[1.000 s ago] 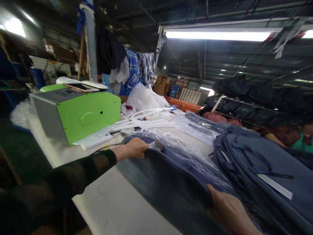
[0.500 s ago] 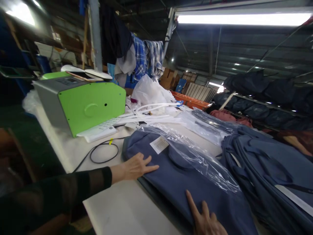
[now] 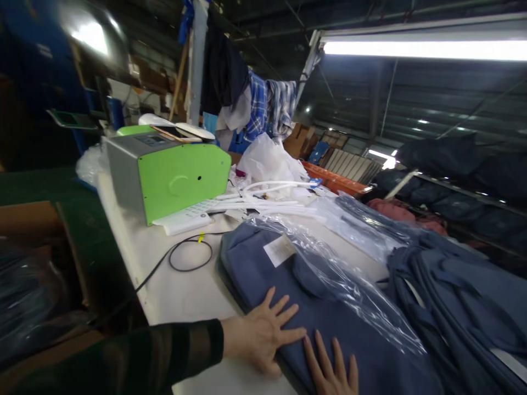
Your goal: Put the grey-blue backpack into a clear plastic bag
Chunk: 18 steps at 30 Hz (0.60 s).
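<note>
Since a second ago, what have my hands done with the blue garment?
Both hands let go of the blue garment, which they held lifted by its edge, and it now lies flat on the table. The left hand moved nearer and presses flat beside the right hand. The green machine, cable and plastic bag stayed put.

Dim workshop w/ dark metal roof. Long tube light (image 3: pixel 424 49) top right. White worktable (image 3: pixel 181 285) centre; green machine (image 3: pixel 173 175) far left; clothes (image 3: pixel 255 104) hung behind.
</note>
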Tool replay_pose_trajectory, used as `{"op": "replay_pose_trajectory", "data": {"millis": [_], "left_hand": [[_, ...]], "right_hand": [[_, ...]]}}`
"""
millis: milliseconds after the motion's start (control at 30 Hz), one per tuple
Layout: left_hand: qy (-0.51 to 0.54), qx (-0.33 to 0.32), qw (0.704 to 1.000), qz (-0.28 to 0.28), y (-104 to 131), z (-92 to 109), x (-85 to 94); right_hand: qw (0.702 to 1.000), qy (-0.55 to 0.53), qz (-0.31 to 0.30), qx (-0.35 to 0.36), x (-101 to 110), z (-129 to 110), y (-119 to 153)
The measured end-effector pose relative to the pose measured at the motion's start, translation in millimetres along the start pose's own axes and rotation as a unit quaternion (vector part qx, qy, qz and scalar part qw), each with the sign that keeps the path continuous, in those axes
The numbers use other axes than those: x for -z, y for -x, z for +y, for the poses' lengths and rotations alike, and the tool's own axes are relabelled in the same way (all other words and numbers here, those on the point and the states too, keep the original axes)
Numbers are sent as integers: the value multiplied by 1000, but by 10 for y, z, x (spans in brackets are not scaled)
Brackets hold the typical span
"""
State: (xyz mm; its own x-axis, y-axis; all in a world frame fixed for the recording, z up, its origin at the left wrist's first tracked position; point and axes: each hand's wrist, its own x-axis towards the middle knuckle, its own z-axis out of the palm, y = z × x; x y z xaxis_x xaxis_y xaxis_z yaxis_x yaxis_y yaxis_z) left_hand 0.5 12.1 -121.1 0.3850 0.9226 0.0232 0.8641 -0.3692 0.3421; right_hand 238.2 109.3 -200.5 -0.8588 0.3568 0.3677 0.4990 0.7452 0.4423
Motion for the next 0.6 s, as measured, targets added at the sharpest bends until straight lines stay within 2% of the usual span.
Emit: {"op": "replay_pose_trajectory", "data": {"millis": [67,133,200,300,367,467,600], "left_hand": [[-2,26,1000,1,-32,77,-139],[-24,46,999,-13,-47,59,-230],[-45,55,997,-19,-68,0,-265],[-67,47,997,-14,-91,-52,-274],[-83,40,996,-8,-86,-50,-291],[-123,32,992,21,-77,-58,-354],[-204,14,978,49,-105,-149,-464]], "right_hand": [[995,-41,-80,44,262,156,3],[975,-117,-183,53,531,330,44],[968,-114,-216,-54,688,442,148],[946,-32,-191,-258,629,427,390],[934,-21,-181,-306,495,362,532],[948,-32,-148,-281,391,322,642],[974,-17,-57,-217,493,302,680]]}}
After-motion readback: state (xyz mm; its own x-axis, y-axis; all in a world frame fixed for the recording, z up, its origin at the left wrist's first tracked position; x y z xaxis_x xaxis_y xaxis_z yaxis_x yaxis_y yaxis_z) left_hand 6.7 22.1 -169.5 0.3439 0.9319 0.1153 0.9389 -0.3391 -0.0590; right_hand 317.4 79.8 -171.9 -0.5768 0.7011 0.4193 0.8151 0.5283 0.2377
